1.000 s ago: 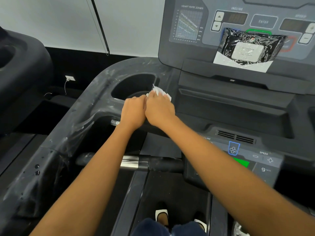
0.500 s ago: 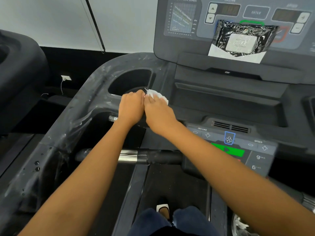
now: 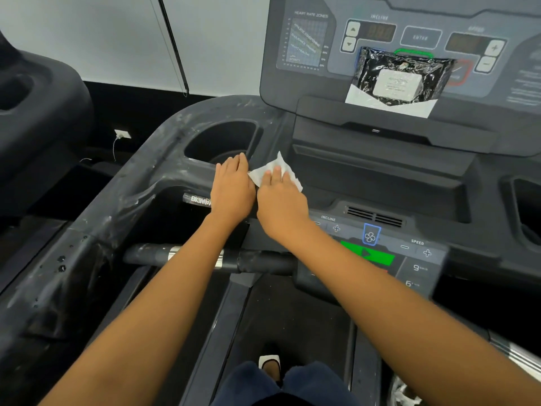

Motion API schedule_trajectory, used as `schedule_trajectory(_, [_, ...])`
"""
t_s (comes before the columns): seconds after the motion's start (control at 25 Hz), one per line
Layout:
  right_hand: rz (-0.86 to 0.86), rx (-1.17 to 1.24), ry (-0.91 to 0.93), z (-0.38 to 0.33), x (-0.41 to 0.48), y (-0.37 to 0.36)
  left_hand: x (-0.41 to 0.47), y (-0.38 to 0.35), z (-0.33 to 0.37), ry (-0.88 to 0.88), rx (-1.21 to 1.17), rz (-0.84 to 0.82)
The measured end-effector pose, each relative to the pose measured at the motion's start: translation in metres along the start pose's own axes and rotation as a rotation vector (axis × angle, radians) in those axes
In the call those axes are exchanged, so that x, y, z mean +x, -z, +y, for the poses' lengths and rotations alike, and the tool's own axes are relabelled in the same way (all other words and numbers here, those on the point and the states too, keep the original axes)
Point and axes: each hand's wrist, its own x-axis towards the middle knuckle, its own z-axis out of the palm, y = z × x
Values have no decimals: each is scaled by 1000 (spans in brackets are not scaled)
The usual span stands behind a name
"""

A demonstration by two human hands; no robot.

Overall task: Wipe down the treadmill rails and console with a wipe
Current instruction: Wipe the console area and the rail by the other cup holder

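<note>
R hand (image 3: 281, 200) flat, fingers straight & slightly spread, pressing thin white wipe (image 3: 273, 171) onto dark grey treadmill console ledge (image 3: 317, 171), just right of oval cup holder (image 3: 221, 142). L hand (image 3: 232, 189) flat too, fingers together, resting on ledge just beside wipe, holds nothing

Risks, my read:
- wipe only pinned by fingertips, far corner sticks up; could bunch or slip out mid-stroke, maybe drop into cup holder
- R forearm (image 3: 366, 276) hangs over green start button (image 3: 366, 254); a lean = accidental press, w/ person standing on black belt (image 3: 292, 317)
- crinkled clear film (image 3: 96, 230) on black left rail (image 3: 44, 288) may snag wipe
</note>
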Motion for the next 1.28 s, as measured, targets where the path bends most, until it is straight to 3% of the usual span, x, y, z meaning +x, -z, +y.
schedule_trajectory(0.12, [-171, 73, -68, 10, 28, 15, -7, 11, 11, 2, -155, -23])
schedule_trajectory(0.24, [-309, 126, 32, 44, 29, 31, -11, 17, 14, 36, -226, -77])
schedule_trajectory(0.36, [-282, 211, 70, 104, 2, 51, -13, 18, 14, 70, -251, -66])
schedule_trajectory(0.52, [-225, 376, -218, 166, -18, 71, -11, 13, 13, 73, -189, -24])
schedule_trajectory(0.64, [-98, 211, -208, 138, 1, 62, -9, 11, 12, 101, -171, -24])
schedule_trajectory(0.76, [3, 260, -110, 70, 11, 46, -9, 8, 15, 109, -165, -4])
schedule_trajectory(0.88, [-57, 159, 17, 31, 0, 36, -9, 7, 13, 112, -192, -8])
schedule_trajectory(1.12, [-167, 61, -147, 44, -2, 44, -8, 7, 9, 110, -232, -34])
schedule_trajectory(1.28, [-47, -47, 133, 11, -9, 24, -2, 17, 2, 98, -341, -24])
